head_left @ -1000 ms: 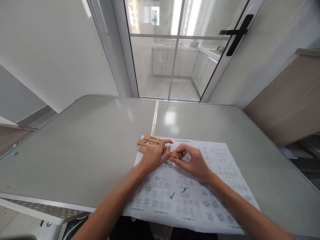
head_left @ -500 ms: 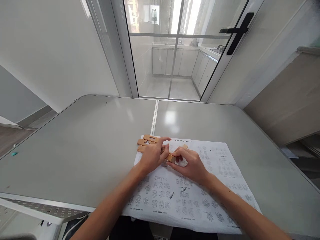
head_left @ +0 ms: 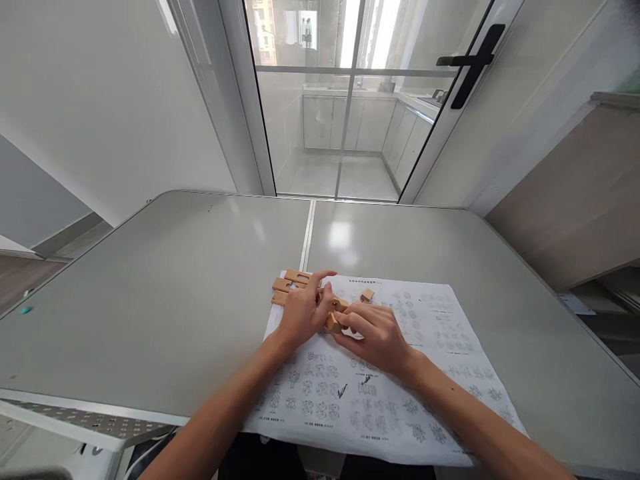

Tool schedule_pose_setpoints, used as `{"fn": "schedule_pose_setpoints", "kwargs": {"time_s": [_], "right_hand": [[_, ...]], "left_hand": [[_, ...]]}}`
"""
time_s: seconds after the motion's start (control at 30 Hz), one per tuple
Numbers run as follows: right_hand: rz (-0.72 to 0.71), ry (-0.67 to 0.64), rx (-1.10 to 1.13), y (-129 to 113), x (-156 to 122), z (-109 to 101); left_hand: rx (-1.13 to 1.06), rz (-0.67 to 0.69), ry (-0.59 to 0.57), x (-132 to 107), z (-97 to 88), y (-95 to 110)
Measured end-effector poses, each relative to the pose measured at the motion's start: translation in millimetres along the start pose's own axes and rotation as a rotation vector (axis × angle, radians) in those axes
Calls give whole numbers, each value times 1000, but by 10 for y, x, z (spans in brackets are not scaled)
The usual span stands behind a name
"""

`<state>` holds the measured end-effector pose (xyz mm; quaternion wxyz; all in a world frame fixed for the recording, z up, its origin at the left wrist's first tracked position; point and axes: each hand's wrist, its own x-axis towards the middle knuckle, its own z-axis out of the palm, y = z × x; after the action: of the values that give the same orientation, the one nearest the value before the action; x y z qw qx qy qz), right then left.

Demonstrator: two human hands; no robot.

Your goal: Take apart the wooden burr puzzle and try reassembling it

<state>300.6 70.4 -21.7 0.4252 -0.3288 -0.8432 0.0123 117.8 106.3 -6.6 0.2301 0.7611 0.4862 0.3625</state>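
My left hand (head_left: 303, 311) and my right hand (head_left: 373, 335) meet over a printed sheet of diagrams (head_left: 380, 380) on a grey table (head_left: 175, 280). Both pinch a light wooden notched bar (head_left: 334, 320) between them; the right hand's fingers curl round its near end, the left hand's thumb and fingers press on its far end with the forefinger stretched out. Under and beyond the left hand lie flat wooden slotted pieces (head_left: 290, 283) on the sheet's far left corner. A small wooden block (head_left: 367, 295) lies loose on the sheet just beyond my right hand.
The table has a seam (head_left: 306, 230) down its middle. A glass sliding door (head_left: 350, 100) with a black handle (head_left: 470, 63) stands beyond the far edge. A small teal object (head_left: 25, 310) lies at the table's left edge. A wooden panel (head_left: 575, 193) is on the right.
Both hands have shifted slightly left and nearer with the wooden bar turned between them. The small wooden block beyond the right hand has come into view on the sheet.
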Motion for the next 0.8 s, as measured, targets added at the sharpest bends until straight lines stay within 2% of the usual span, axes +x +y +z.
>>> {"fn": "schedule_pose_setpoints", "kwargs": {"time_s": [0.1,0.3,0.5,0.67,0.8], "right_hand": [[-24,-41,-28,21,-38,27],[-59,-18,-50,19,-37,29],[-110,138,-12,-5,37,11],[86,210,116,-50,82,-14],[263,232,240,-60,94,-36]], "left_hand": [[-15,-7,13,1,-4,-2],[-36,-24,39,-2,4,15],[-103,-54,44,2,-5,66],[-170,30,-60,-3,-32,60],[-308,9,-88,-1,-27,53]]}}
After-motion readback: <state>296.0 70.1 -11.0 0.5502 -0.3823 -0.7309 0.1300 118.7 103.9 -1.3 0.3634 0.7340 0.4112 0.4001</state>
